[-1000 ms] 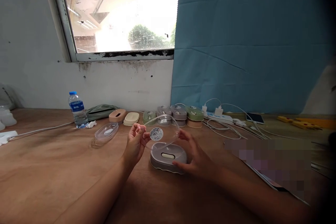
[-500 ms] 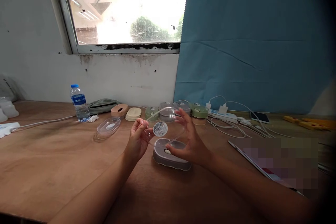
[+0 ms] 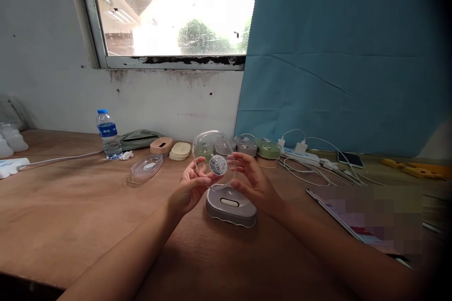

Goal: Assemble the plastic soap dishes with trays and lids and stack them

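Note:
A clear plastic lid (image 3: 212, 135) with a round printed sticker (image 3: 218, 165) is held up on edge, above the table. My left hand (image 3: 192, 186) pinches its lower left part, thumb in front and fingers behind. At its right rim my right hand (image 3: 256, 181) has its fingertips and thumb against the edge, thumb below the fingers. Just beneath, a grey oval box (image 3: 229, 214) with a slot in its top rests on the table. Part of that box's back edge is hidden behind the lid.
Along the back stand green boxes (image 3: 267, 149), grey boxes, a cream box (image 3: 180, 150) and a peach box (image 3: 161, 145). Another clear lid (image 3: 146, 168) lies left, near a water bottle (image 3: 108, 136). Cables, a power strip (image 3: 300, 154) and a tablet-like screen (image 3: 353, 221) are at right.
The clear lid has been turned more upright and raised a little. My left thumb has come round to its front, and my right hand has shifted its grip along the right rim.

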`<action>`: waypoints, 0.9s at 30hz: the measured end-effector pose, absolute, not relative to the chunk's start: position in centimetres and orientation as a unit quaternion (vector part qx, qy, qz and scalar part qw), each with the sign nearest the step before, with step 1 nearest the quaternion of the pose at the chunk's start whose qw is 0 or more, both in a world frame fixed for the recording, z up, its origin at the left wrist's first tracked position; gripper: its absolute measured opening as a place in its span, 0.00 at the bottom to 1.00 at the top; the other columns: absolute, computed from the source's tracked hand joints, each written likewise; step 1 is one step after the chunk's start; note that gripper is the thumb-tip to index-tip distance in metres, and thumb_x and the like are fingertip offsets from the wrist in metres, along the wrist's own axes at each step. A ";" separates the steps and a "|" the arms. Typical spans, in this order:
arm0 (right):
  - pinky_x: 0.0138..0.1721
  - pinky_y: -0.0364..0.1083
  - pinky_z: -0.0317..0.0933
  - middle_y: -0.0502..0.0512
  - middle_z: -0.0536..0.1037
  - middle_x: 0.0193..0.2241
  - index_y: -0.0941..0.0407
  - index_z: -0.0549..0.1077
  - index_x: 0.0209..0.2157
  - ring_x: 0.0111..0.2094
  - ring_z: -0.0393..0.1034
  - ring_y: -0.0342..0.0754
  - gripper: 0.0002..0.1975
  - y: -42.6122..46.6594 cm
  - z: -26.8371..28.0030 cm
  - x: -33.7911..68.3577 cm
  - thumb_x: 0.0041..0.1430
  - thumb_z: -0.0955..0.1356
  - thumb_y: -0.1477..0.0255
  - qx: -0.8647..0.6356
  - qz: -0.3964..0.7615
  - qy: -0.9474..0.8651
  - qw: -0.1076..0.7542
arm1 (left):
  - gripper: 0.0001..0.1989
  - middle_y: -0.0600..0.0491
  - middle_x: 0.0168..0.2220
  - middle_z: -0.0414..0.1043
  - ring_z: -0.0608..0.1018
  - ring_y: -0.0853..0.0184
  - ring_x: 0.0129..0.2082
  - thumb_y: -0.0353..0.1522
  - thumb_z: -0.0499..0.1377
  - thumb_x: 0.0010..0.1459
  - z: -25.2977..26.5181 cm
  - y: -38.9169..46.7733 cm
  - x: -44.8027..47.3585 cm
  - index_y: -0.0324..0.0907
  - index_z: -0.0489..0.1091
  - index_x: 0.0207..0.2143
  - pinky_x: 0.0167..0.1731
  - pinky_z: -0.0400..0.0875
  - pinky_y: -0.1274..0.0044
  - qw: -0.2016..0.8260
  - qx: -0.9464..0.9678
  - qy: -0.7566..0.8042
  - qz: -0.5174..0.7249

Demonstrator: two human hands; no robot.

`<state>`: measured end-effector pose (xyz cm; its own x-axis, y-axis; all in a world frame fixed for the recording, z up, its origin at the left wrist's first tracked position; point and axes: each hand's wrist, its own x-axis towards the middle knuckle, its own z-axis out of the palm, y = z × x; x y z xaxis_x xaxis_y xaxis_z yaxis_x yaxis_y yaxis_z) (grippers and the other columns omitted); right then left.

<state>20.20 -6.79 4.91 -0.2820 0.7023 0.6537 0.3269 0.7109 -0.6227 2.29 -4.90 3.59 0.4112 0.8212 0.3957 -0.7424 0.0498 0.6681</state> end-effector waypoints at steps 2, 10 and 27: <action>0.52 0.56 0.53 0.59 0.57 0.54 0.51 0.47 0.56 0.54 0.53 0.56 0.42 -7.2 4.7 19.8 0.43 0.71 0.60 -0.374 0.132 -0.797 0.456 | 0.26 0.61 0.22 0.66 0.75 0.66 0.39 0.19 0.61 0.40 3.2 -5.1 2.8 0.43 0.58 0.41 0.49 0.61 0.67 0.721 0.436 0.057 0.536; 0.50 0.56 0.55 0.61 0.57 0.51 0.54 0.49 0.55 0.52 0.55 0.57 0.42 -6.2 3.4 19.9 0.40 0.71 0.61 -0.448 0.081 -0.776 0.436 | 0.29 0.59 0.28 0.67 0.75 0.65 0.38 0.22 0.66 0.37 2.4 -5.6 4.9 0.44 0.55 0.39 0.46 0.63 0.69 0.705 0.441 0.094 0.548; 0.55 0.54 0.48 0.59 0.50 0.59 0.54 0.36 0.60 0.57 0.47 0.59 0.55 -4.5 6.3 25.3 0.37 0.71 0.57 -0.434 0.229 -0.872 0.008 | 0.24 0.58 0.24 0.63 0.70 0.71 0.22 0.30 0.64 0.37 -1.6 -0.7 3.2 0.44 0.51 0.32 0.24 0.61 0.79 0.573 0.457 0.449 0.511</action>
